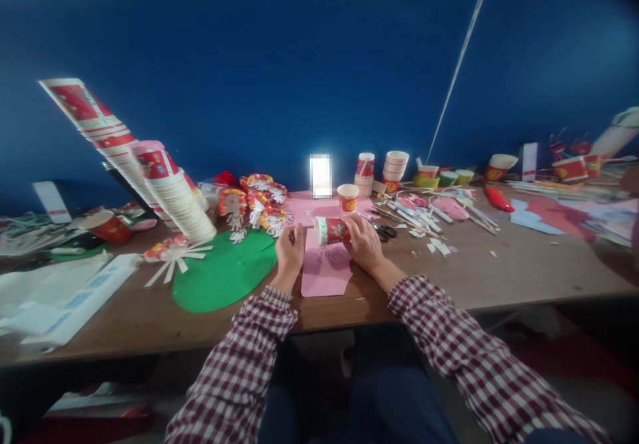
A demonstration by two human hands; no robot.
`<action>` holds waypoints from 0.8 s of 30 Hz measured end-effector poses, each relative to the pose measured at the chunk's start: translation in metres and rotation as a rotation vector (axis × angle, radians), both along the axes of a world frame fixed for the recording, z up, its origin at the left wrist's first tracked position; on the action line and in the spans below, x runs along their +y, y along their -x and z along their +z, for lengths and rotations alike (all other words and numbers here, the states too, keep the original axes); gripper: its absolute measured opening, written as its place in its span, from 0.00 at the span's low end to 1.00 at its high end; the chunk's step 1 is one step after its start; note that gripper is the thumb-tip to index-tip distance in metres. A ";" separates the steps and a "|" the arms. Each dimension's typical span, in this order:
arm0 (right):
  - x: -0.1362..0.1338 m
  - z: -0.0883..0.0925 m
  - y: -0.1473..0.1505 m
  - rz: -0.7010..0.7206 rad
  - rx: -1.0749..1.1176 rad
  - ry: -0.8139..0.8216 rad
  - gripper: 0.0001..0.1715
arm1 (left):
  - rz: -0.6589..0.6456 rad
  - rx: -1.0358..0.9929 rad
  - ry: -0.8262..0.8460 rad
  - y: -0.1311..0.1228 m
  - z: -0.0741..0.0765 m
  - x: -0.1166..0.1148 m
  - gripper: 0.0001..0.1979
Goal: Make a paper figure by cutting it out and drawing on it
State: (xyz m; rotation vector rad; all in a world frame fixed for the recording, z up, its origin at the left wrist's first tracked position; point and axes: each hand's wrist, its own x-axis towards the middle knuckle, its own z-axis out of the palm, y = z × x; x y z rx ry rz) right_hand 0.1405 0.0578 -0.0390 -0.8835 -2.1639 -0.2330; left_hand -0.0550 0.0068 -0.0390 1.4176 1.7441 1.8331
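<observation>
My right hand (pixel 366 241) is wrapped round a red paper cup (pixel 340 231). The cup lies on its side, and its pale patterned end faces left. Just left of that end, my left hand (pixel 291 247) is closed in a pinch. A short thin thing shows at its fingertips, too small to name. Under both hands lies a pink sheet of paper (pixel 324 281) with some dark marks. Another red paper cup (pixel 348 198) stands upright just behind. Dark-handled scissors (pixel 385 231) lie to the right of my right hand, partly hidden by it.
Tall leaning cup stacks (pixel 172 194) rise at left, beside a green round sheet (pixel 224 274) and several lion-like paper figures (pixel 254 204). Short cup stacks (pixel 396 170) stand by the blue wall. Markers and scraps (pixel 424 214) litter the right. A bright phone-like screen (pixel 320 176) stands behind.
</observation>
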 end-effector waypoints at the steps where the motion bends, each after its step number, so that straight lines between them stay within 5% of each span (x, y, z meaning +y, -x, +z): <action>1: 0.000 0.000 0.000 -0.027 -0.015 -0.008 0.25 | -0.016 0.003 -0.012 -0.001 0.001 -0.001 0.19; 9: -0.002 -0.004 0.004 -0.034 -0.117 -0.045 0.26 | -0.155 0.042 -0.075 -0.011 0.001 -0.003 0.13; 14: 0.002 -0.003 0.003 0.100 0.149 0.108 0.47 | -0.191 0.018 -0.086 -0.008 -0.003 0.003 0.12; 19: 0.006 -0.004 0.002 0.198 0.240 0.266 0.34 | -0.325 0.002 -0.053 -0.011 -0.004 0.001 0.13; 24: 0.006 -0.004 0.003 0.203 0.230 0.267 0.28 | -0.317 -0.063 -0.037 -0.012 -0.004 0.001 0.15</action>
